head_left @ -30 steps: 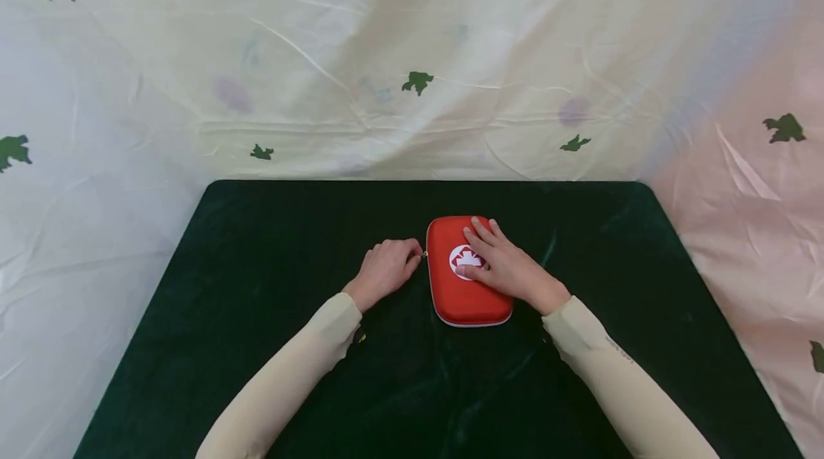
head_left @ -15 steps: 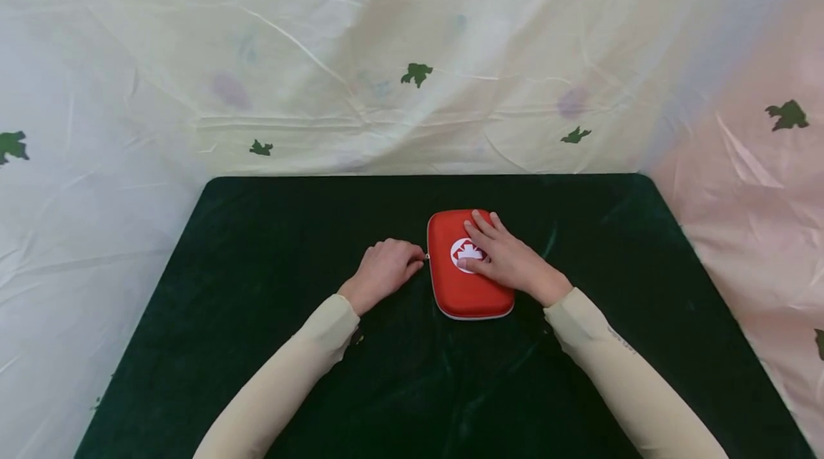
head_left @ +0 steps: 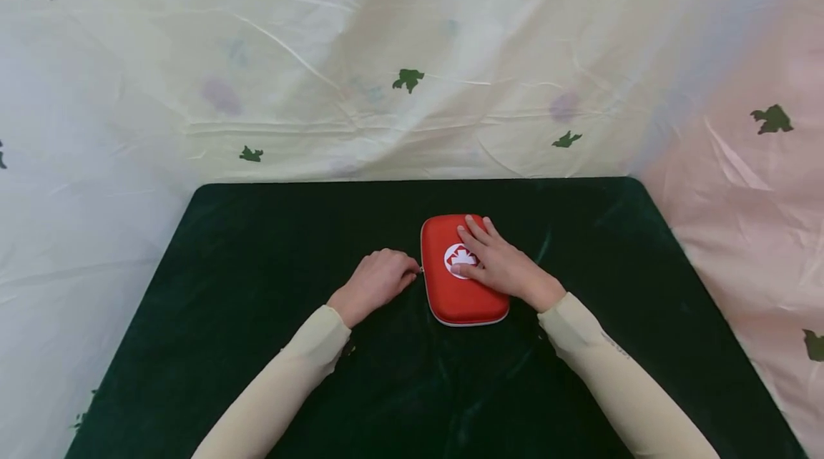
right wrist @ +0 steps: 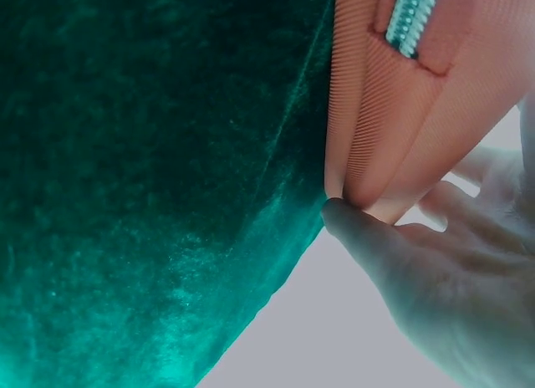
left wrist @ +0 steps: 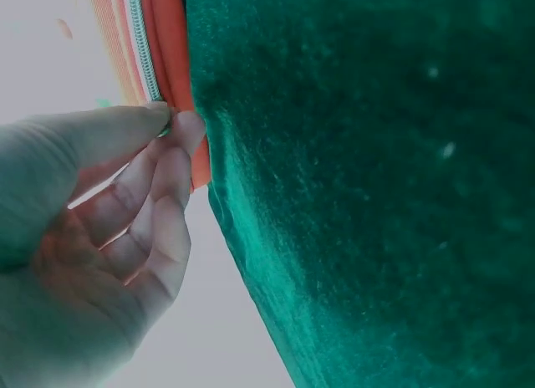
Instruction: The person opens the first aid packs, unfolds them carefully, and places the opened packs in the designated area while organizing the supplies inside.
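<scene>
A red zip case (head_left: pixel 450 302) with a white round emblem lies on the dark green table cover. At its left side my left hand (head_left: pixel 376 279) pinches the zipper pull (left wrist: pixel 165 130) between thumb and forefinger. In the left wrist view the zipper (left wrist: pixel 140 41) runs up from the fingertips along the red side wall. My right hand (head_left: pixel 505 267) rests on the lid's right half with straight, spread fingers, the thumb across the emblem. The right wrist view shows the case's other side, with an end of the zipper teeth (right wrist: pixel 410 24) and a digit (right wrist: pixel 359 233) at the edge.
The dark green velvety cover (head_left: pixel 290 223) spans the tabletop, with a few creases near the case. A pale cloth backdrop (head_left: pixel 309 66) with green leaf shapes hangs behind the far edge and at both sides.
My left hand has drawn the zipper pull a little along the case's left side toward me. The right hand keeps its place on the lid; the head view has shifted slightly.
</scene>
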`<action>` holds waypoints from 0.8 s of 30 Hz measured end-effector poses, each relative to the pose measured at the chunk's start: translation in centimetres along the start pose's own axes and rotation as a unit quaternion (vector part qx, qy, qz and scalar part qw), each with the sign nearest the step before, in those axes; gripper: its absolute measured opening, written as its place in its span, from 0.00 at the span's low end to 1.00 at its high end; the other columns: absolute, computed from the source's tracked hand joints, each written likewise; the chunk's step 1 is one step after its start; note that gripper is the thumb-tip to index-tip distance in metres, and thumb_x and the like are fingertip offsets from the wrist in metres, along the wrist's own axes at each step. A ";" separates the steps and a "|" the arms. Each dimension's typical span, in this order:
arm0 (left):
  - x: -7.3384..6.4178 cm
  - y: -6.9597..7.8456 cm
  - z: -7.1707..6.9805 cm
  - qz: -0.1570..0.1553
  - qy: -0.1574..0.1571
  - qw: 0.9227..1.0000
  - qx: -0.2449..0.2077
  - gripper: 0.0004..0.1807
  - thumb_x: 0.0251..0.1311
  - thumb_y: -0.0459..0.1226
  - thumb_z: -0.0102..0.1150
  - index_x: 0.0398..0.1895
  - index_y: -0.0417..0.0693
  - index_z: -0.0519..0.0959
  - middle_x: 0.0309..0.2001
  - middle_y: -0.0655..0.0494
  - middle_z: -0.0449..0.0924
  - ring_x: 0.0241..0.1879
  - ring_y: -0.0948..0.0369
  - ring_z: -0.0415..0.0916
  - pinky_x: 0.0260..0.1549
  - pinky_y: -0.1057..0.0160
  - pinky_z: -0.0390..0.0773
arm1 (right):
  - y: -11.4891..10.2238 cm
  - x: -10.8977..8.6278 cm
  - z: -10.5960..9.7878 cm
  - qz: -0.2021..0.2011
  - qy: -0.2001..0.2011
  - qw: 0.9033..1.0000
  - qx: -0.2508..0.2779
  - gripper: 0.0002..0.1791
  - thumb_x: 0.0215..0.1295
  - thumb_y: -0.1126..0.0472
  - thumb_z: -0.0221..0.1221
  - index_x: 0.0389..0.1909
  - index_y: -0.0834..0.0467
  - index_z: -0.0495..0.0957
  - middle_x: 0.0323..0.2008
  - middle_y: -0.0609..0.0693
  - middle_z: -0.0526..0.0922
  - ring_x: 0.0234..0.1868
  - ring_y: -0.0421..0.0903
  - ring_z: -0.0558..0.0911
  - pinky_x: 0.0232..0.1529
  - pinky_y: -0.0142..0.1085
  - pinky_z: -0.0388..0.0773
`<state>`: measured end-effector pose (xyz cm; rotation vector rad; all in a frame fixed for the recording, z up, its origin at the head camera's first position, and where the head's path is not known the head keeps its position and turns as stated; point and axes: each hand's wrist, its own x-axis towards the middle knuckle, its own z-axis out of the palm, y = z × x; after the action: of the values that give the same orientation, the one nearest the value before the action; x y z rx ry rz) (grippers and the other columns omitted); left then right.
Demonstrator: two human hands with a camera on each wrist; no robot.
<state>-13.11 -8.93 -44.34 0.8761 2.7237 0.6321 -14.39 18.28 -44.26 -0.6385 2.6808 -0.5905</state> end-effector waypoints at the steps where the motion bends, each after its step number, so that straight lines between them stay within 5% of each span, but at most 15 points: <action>1: -0.1 -0.1 0.0 0.002 0.001 1.000 -0.002 0.10 0.70 0.35 0.65 0.51 0.47 0.87 0.42 0.55 0.87 0.34 0.64 0.79 0.41 0.63 0.83 | 0.0 0.1 0.0 -0.002 0.001 1.000 -0.002 0.47 0.73 0.41 0.60 0.83 0.56 0.51 0.83 0.57 0.45 0.82 0.64 0.39 0.72 0.61 0.65; 13: -1.4 -0.3 0.4 0.039 -0.020 0.998 -0.040 0.11 0.69 0.36 0.65 0.52 0.47 0.86 0.44 0.54 0.88 0.37 0.62 0.81 0.44 0.59 0.84 | -0.2 0.1 0.1 -0.001 -0.007 1.000 0.005 0.47 0.73 0.41 0.59 0.83 0.56 0.50 0.84 0.56 0.44 0.82 0.64 0.38 0.72 0.61 0.64; 20: -0.8 -3.6 3.6 0.092 -0.034 0.993 -0.058 0.12 0.71 0.43 0.64 0.55 0.55 0.86 0.46 0.60 0.88 0.40 0.68 0.82 0.46 0.60 0.84 | -0.3 0.1 0.0 0.000 -0.005 1.000 -0.002 0.47 0.73 0.42 0.60 0.83 0.57 0.50 0.83 0.57 0.45 0.82 0.64 0.39 0.72 0.60 0.65; 24: -1.0 -3.8 4.3 0.097 -0.036 0.993 -0.059 0.12 0.71 0.42 0.65 0.55 0.55 0.86 0.47 0.61 0.88 0.42 0.70 0.83 0.49 0.59 0.84 | -0.3 0.1 0.0 0.002 -0.007 1.000 -0.006 0.47 0.73 0.42 0.60 0.83 0.57 0.50 0.83 0.57 0.45 0.82 0.65 0.39 0.71 0.60 0.65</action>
<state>-12.89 -10.86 -49.80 1.1181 2.5279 0.7748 -14.38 17.97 -44.09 -0.6388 2.6729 -0.5675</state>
